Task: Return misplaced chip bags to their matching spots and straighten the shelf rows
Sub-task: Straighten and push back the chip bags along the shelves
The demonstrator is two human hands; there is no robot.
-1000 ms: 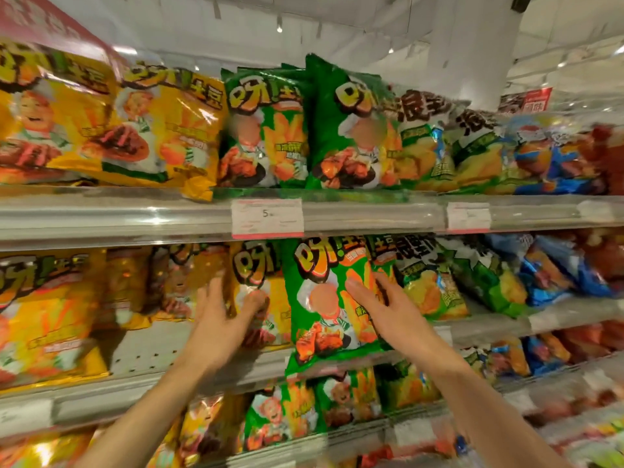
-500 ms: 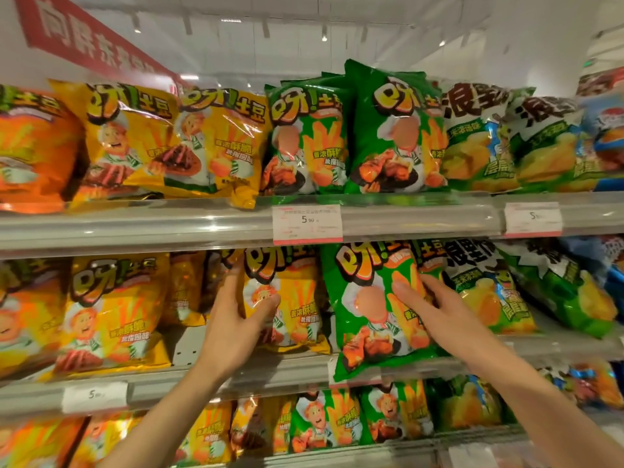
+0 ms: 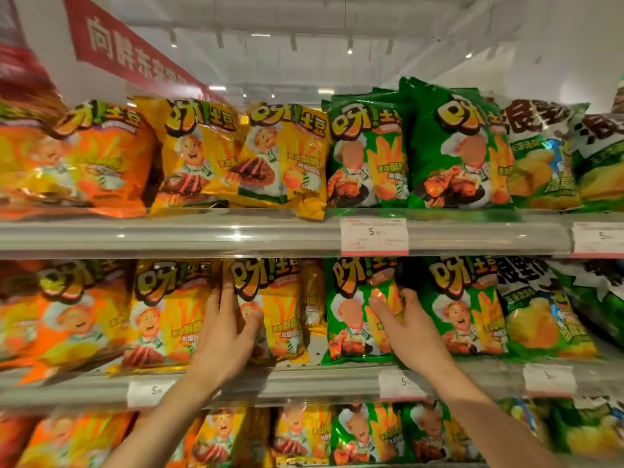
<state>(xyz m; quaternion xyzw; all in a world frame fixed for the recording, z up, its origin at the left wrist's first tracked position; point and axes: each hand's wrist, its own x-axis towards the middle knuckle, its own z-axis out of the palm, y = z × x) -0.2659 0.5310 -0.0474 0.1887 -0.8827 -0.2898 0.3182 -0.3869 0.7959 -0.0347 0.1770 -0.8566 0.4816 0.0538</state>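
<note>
- You are on the straightening step, working the middle shelf (image 3: pixel 304 383) with both hands at once.
- Your left hand (image 3: pixel 224 336) grips the left edge of a yellow chip bag (image 3: pixel 270 309): the thumb lies across its front and the fingers reach up along its side, beside the neighbouring yellow bag (image 3: pixel 165 309).
- Your right hand (image 3: pixel 401 319) grips the right edge of a green chip bag (image 3: pixel 361 309), thumb on the front and fingers curled behind it, in the gap before the next green bag (image 3: pixel 466 305).
- Both held bags stand upright on the shelf, yellow among yellows and green among greens, so neither looks misplaced from here.
- A gap shows between the two held bags, with a further yellow bag set back inside it.
- Next move, as I judge it: square each bag to face forward, bring the fronts level with the shelf lip and close that gap.
- Keep the grip light; the bags are puffed and slippery and could tip forward off the edge.
</note>
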